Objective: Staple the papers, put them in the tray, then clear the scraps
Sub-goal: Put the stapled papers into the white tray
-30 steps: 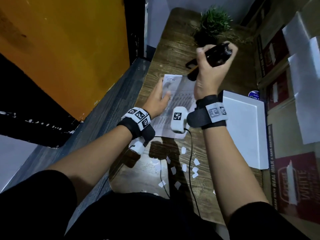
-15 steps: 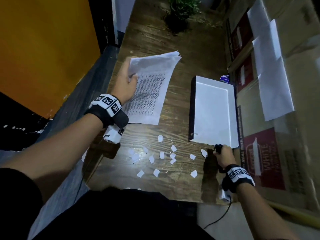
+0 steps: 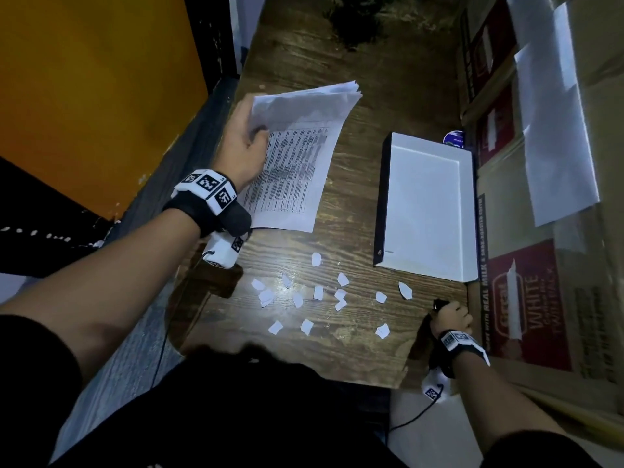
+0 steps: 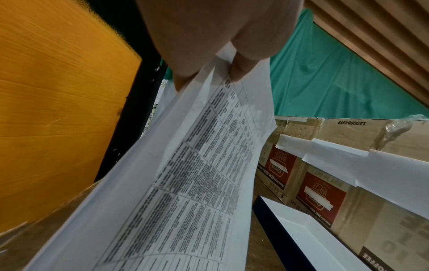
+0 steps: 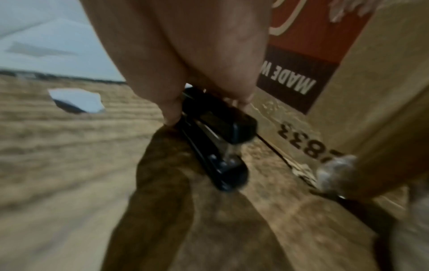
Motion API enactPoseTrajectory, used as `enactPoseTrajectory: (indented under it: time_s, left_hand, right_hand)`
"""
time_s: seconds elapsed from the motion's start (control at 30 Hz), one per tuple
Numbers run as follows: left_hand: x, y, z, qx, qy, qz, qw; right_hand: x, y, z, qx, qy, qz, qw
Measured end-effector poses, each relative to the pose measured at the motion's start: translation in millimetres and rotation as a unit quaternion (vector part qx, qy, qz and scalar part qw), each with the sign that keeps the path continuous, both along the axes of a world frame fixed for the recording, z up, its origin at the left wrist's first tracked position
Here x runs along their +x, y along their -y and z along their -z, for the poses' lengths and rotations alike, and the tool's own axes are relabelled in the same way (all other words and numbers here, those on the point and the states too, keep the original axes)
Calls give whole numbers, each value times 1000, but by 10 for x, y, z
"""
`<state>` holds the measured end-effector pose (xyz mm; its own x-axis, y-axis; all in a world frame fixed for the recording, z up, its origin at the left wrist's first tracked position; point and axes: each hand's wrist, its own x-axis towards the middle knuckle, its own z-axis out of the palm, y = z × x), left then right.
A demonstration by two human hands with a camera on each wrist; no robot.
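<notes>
Left hand (image 3: 243,141): pinches papers (image 3: 297,163) at far-left corner, lifted over table (image 3: 354,204).
Right hand (image 3: 450,317): fingers gripping black stapler (image 5: 218,135), near right.
Tray (image 3: 427,204): right side.
Scraps (image 3: 317,293): scattered near.

grained wood table (image 3: 337,238); glossy black stapler (image 5: 218,132).

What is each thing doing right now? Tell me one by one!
papers: lifted at one corner, held by the left hand
tray: empty, lying on the table
stapler: gripped in the right hand, low by the table's edge
scraps: scattered on the table, not cleared yet
</notes>
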<state>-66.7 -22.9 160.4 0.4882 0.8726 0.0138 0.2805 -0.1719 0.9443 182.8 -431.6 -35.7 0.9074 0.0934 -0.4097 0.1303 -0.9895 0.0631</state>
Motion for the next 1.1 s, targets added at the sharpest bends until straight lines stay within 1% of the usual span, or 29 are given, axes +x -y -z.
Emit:
enactPoseTrajectory:
  time_s: [0.03,0.07,0.1,0.13,0.17,0.23,0.3,0.4,0.47,0.5,0.57,0.6,0.63,0.7,0.73,0.8,0.87,0.9,0.93,1.0,1.03,1.07,1.1]
  left_hand:
    - [-8,15,-66,9,11,1,1000]
    - [-15,11,-110,19,21,-1,1000]
    - [-28,3,-171,23,34,-4,999]
    - [-45,-12,-243,16,51,-3,999]
    - [-63,-21,-320,2,72,2,997]
    - [-83,-46,-500,-24,111,23,993]
    - [-66,-64,-703,-36,146,44,988]
    - [43,-124,-897,-63,196,59,977]
    - [175,-146,-950,-85,216,84,969]
    - [261,-132,-959,-106,224,93,964]
    - [450,-67,-920,-166,244,96,951]
    - [553,-24,-867,-199,252,97,942]
    - [669,22,-785,-228,256,101,934]
    - [909,115,-621,-267,240,110,927]
    - [1038,163,-548,-285,230,113,924]
    - [1314,260,-375,-331,218,115,911]
    - [1538,411,-138,-389,199,137,889]
    - [1639,503,37,-408,163,157,885]
    - [1725,618,222,-410,101,183,888]
    - [1891,878,620,-351,-59,250,901]
    - [1981,1015,794,-309,-120,278,902]
    - [2074,1137,911,-272,-159,291,903]
    - [2177,1242,995,-255,-188,288,904]
  right_hand:
    - [-33,-90,-72,-1,23,-1,1000]
    - [-80,-227,-185,17,49,-25,998]
    - [-131,-412,-308,57,73,-71,993]
    - [-183,-630,-454,123,83,-128,981]
    - [-239,-861,-612,204,73,-178,960]
    - [-338,-1330,-864,346,5,-236,908]
    - [-405,-1740,-1050,434,-75,-235,866]
    - [-422,-2162,-1255,533,-176,-197,804]
    - [-363,-2217,-1356,576,-229,-187,762]
    - [-316,-2179,-1389,588,-253,-175,748]
    - [-216,-1995,-1394,596,-292,-139,735]
    - [-147,-1857,-1348,593,-303,-120,736]
    - [-66,-1712,-1284,585,-307,-104,744]
    - [74,-1432,-1174,559,-307,-83,766]
    - [133,-1320,-1144,550,-309,-74,772]
    - [256,-1133,-1097,561,-304,-41,769]
    - [380,-1008,-1093,587,-283,13,759]
    - [472,-956,-1076,593,-259,33,762]
    - [580,-906,-1033,584,-230,42,777]
    - [839,-845,-865,544,-181,48,818]
    - [984,-818,-746,514,-158,48,842]
    - [1128,-815,-621,484,-138,47,863]
    - [1259,-817,-496,454,-124,53,881]
